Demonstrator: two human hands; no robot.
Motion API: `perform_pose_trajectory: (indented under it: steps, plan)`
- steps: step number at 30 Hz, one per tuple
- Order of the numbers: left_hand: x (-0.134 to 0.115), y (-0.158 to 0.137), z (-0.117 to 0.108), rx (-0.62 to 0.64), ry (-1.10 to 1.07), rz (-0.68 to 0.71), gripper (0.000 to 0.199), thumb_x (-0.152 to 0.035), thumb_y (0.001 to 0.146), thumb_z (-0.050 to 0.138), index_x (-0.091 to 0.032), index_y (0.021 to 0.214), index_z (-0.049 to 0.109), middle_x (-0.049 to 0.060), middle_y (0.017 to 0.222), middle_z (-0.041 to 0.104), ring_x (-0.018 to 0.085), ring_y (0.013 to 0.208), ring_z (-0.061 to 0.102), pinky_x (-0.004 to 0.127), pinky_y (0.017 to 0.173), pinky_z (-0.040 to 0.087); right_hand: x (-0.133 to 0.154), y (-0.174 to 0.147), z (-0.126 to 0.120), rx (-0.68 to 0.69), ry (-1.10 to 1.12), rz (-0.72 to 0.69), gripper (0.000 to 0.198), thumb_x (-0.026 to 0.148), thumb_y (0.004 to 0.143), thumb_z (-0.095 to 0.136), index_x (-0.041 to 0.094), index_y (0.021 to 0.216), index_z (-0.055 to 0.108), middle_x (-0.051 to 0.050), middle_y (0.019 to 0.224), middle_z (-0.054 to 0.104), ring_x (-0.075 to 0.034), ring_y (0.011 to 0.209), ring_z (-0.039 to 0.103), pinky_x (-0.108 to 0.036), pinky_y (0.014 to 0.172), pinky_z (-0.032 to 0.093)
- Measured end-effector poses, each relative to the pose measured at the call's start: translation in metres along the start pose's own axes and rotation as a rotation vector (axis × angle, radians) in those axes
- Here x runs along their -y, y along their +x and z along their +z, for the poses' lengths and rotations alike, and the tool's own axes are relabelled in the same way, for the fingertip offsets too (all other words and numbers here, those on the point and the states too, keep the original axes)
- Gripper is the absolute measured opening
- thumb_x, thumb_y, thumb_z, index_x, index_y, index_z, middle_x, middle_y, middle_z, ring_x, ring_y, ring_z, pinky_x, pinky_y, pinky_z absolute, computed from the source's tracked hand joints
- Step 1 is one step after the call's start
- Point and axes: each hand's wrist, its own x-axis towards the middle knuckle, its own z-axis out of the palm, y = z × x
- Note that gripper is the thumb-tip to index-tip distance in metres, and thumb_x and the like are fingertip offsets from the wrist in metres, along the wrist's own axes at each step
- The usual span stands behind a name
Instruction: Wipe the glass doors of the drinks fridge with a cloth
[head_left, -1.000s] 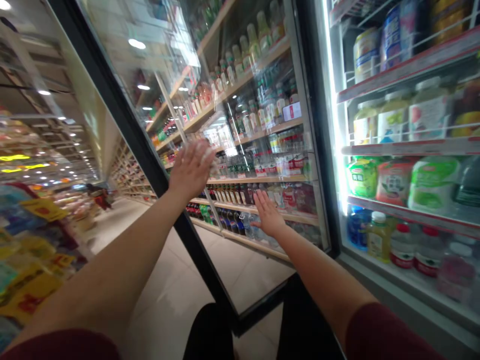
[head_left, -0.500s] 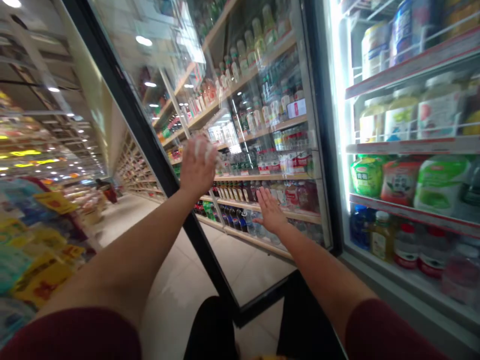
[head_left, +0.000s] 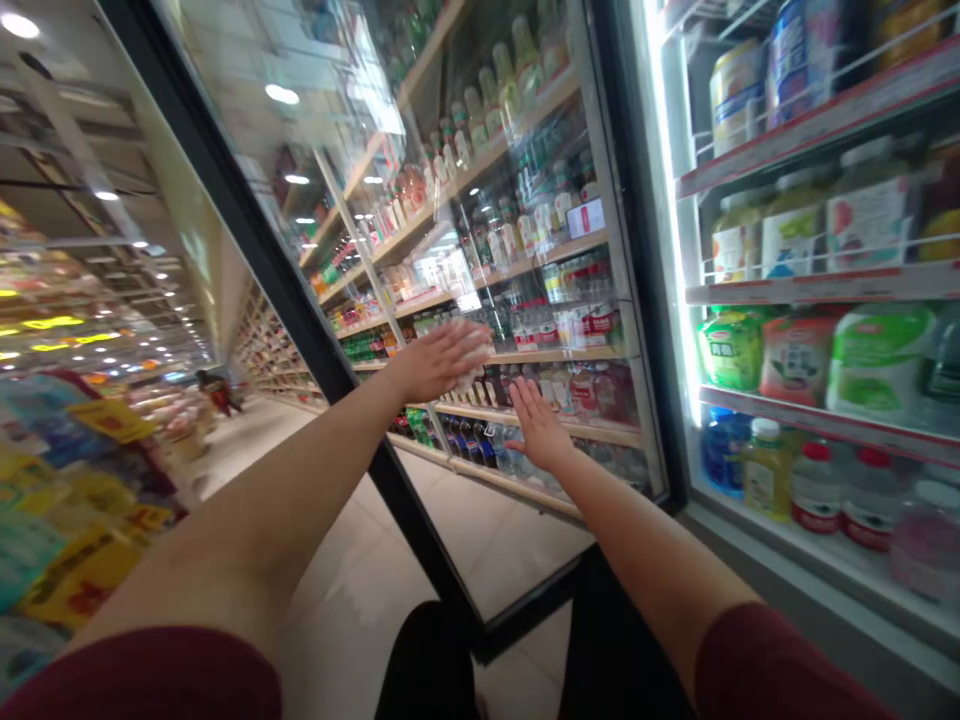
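My left hand (head_left: 433,362) lies against the glass of an open cooler door (head_left: 417,510), pressing a crumpled white cloth or tissue (head_left: 475,352) under its fingers. Most of that white piece is hidden by the hand. To the right and slightly lower, my right hand (head_left: 541,428) rests on the same glass, palm toward it and fingers stretched out, with nothing in it. Shelves of bottles show in the pane behind both hands.
At right, the lit cooler's shelves (head_left: 817,290) hold bottles, cans and green pouches (head_left: 731,347). Yellow and blue packages (head_left: 90,530) stand at left. A person (head_left: 216,390) is far down the aisle. My legs are close to the door's lower black frame (head_left: 536,605).
My left hand has swept right and down across the glass with the white cloth, closer to my right hand. The right hand stays in place.
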Motion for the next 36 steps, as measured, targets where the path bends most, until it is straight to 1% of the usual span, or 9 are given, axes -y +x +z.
perform_pose_trajectory:
  steps: [5, 11, 17, 22, 24, 28, 30, 33, 36]
  plan:
    - [0.012, 0.003, -0.008, -0.183, 0.088, -0.177, 0.072, -0.022, 0.102, 0.047, -0.006, 0.168, 0.025, 0.023, 0.179, 0.009, 0.036, 0.167, -0.013, 0.073, 0.132, -0.006, 0.0, 0.0, -0.001, 0.004, 0.003, 0.0, 0.118, 0.04, 0.088, 0.09, 0.016, 0.176, 0.016, -0.018, 0.18, 0.008, -0.033, 0.171, 0.008, -0.056, 0.138, 0.026]
    - [0.008, -0.001, -0.007, 0.059, 0.099, 0.182, 0.064, -0.041, 0.095, 0.064, -0.032, 0.157, 0.05, -0.001, 0.169, 0.045, 0.02, 0.163, 0.031, 0.037, 0.137, 0.026, -0.001, -0.001, 0.002, -0.009, 0.013, -0.001, 0.123, 0.038, 0.087, 0.09, 0.017, 0.177, 0.009, -0.019, 0.181, 0.007, -0.034, 0.171, 0.007, -0.058, 0.137, 0.027]
    - [0.027, -0.002, -0.022, -0.237, 0.162, -0.129, 0.078, -0.016, 0.102, 0.039, -0.005, 0.171, 0.005, 0.026, 0.178, 0.007, 0.035, 0.167, -0.016, 0.075, 0.13, -0.011, -0.003, -0.002, 0.003, -0.014, 0.017, -0.009, 0.124, 0.038, 0.086, 0.091, 0.018, 0.177, 0.009, -0.019, 0.181, 0.007, -0.035, 0.171, 0.006, -0.06, 0.138, 0.026]
    - [-0.004, -0.019, -0.008, -0.033, 0.14, 0.14, 0.064, -0.038, 0.096, 0.063, -0.032, 0.159, 0.049, 0.0, 0.168, 0.046, 0.02, 0.164, 0.028, 0.039, 0.137, 0.028, -0.003, -0.001, 0.005, -0.032, 0.021, -0.014, 0.125, 0.037, 0.086, 0.091, 0.018, 0.177, 0.007, -0.019, 0.18, 0.008, -0.036, 0.171, 0.008, -0.061, 0.137, 0.027]
    - [-0.003, -0.021, -0.012, -0.082, 0.143, 0.093, 0.062, -0.033, 0.099, 0.06, -0.03, 0.16, 0.048, 0.002, 0.171, 0.042, 0.022, 0.165, 0.024, 0.043, 0.137, 0.025, -0.003, -0.001, 0.005, -0.034, 0.015, -0.016, 0.126, 0.038, 0.086, 0.091, 0.02, 0.177, 0.006, -0.019, 0.18, 0.009, -0.036, 0.171, 0.01, -0.061, 0.136, 0.028]
    - [0.001, -0.027, -0.017, -0.303, 0.13, -0.197, 0.073, -0.02, 0.104, 0.046, -0.01, 0.171, 0.02, 0.021, 0.18, 0.007, 0.037, 0.167, -0.017, 0.076, 0.131, -0.003, -0.003, 0.001, 0.002, -0.015, 0.0, -0.01, 0.125, 0.041, 0.087, 0.09, 0.019, 0.177, 0.006, -0.018, 0.181, 0.007, -0.033, 0.171, 0.008, -0.059, 0.137, 0.028]
    - [-0.006, -0.033, -0.011, -0.237, 0.091, -0.155, 0.071, -0.027, 0.104, 0.051, -0.016, 0.17, 0.029, 0.017, 0.178, 0.022, 0.034, 0.169, -0.004, 0.069, 0.136, 0.007, -0.002, 0.001, 0.0, -0.005, -0.001, -0.002, 0.125, 0.041, 0.088, 0.09, 0.019, 0.177, 0.005, -0.018, 0.181, 0.005, -0.033, 0.172, 0.006, -0.058, 0.137, 0.027]
    - [-0.013, -0.039, -0.007, -0.045, 0.034, 0.03, 0.059, -0.041, 0.099, 0.059, -0.029, 0.157, 0.054, 0.003, 0.162, 0.054, 0.024, 0.161, 0.036, 0.043, 0.133, 0.034, -0.002, 0.001, -0.001, -0.002, 0.005, 0.01, 0.124, 0.04, 0.088, 0.09, 0.019, 0.177, 0.006, -0.017, 0.181, 0.004, -0.033, 0.172, 0.005, -0.058, 0.137, 0.027]
    - [-0.008, -0.039, -0.012, -0.111, 0.066, -0.069, 0.056, -0.033, 0.104, 0.053, -0.021, 0.159, 0.051, 0.007, 0.172, 0.039, 0.029, 0.166, 0.023, 0.053, 0.137, 0.021, -0.002, 0.0, -0.002, -0.002, 0.014, 0.007, 0.124, 0.04, 0.087, 0.09, 0.02, 0.177, 0.007, -0.017, 0.181, 0.007, -0.033, 0.172, 0.006, -0.058, 0.138, 0.026]
